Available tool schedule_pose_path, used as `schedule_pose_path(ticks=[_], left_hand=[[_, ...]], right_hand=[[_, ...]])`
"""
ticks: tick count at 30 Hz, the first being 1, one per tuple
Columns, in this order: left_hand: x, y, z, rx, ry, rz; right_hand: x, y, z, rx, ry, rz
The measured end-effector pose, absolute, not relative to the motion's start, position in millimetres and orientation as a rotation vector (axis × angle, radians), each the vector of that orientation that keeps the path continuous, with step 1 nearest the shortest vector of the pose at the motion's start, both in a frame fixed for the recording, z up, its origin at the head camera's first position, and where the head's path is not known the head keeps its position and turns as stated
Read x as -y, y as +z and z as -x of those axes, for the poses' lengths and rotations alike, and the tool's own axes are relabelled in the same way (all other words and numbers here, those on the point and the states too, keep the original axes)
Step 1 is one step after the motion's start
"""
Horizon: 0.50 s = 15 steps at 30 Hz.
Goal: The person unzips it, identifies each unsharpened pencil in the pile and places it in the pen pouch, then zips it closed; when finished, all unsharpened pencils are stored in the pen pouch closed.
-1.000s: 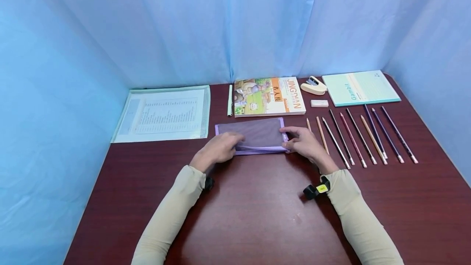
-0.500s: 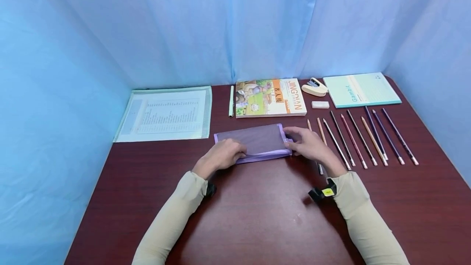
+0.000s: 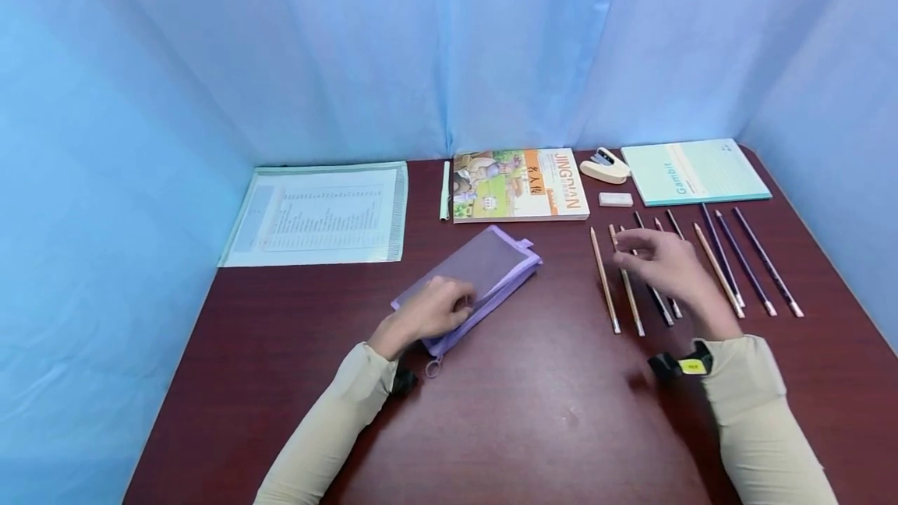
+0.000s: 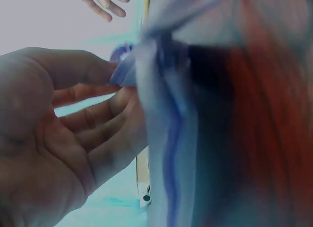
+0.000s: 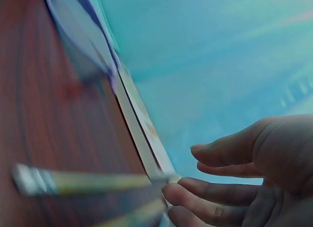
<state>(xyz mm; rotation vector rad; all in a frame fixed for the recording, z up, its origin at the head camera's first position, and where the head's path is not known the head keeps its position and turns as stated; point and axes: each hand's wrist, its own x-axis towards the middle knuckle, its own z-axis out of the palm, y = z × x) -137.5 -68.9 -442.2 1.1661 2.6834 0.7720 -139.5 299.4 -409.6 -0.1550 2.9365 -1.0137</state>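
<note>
Pouch [image 3: 480,262], purple-edged with a dark mesh face, aslant near the middle of the bench [image 3: 519,427], front of the book [image 3: 519,185]; whether raised slightly at the gripped edge, cannot tell. Ring [image 3: 433,369] at its near corner. Held at the near long side by the left hand [image 3: 431,309]: in the left wrist view, fingers [image 4: 112,144] and thumb pinching the edge close to the zip [image 4: 171,173].

Well apart from the pouch, above the pencils [image 3: 605,279], the right hand [image 3: 662,263], slightly blurred; fingers [image 5: 195,195] loosely bent, thumb apart from them, gripping nothing. Pencils side by side in a row on the right, white ends toward the person, some partly hidden under that hand.

Along the back: book flat, cover up, with a pen [image 3: 445,191] just beside its left end; stapler [image 3: 605,167] near its right end, eraser [image 3: 615,199] in front of that, notebook [image 3: 696,171] marked "Gambit" farther right. Back left, folder [image 3: 316,217] with a printed sheet showing through. Blue curtain [image 3: 351,45] behind and on both sides. Pale sleeves [image 3: 326,419] on both arms, black straps [image 3: 684,365] at the wrists.
</note>
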Motion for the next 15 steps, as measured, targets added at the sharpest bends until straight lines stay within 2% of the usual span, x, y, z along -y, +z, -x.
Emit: schedule_pose_path(ticks=[7,15], left_hand=[[58.6,-440.4,131.5,-2.754,0.912,-0.902],[49.8,-440.7,126.0,-2.786,0.985,-0.723]], right_hand=[[-372.0,-406.8,138.2,-3.03,-0.87,-0.002],[-435.5,-407.9,140.2,-3.077,-0.659,-0.172]])
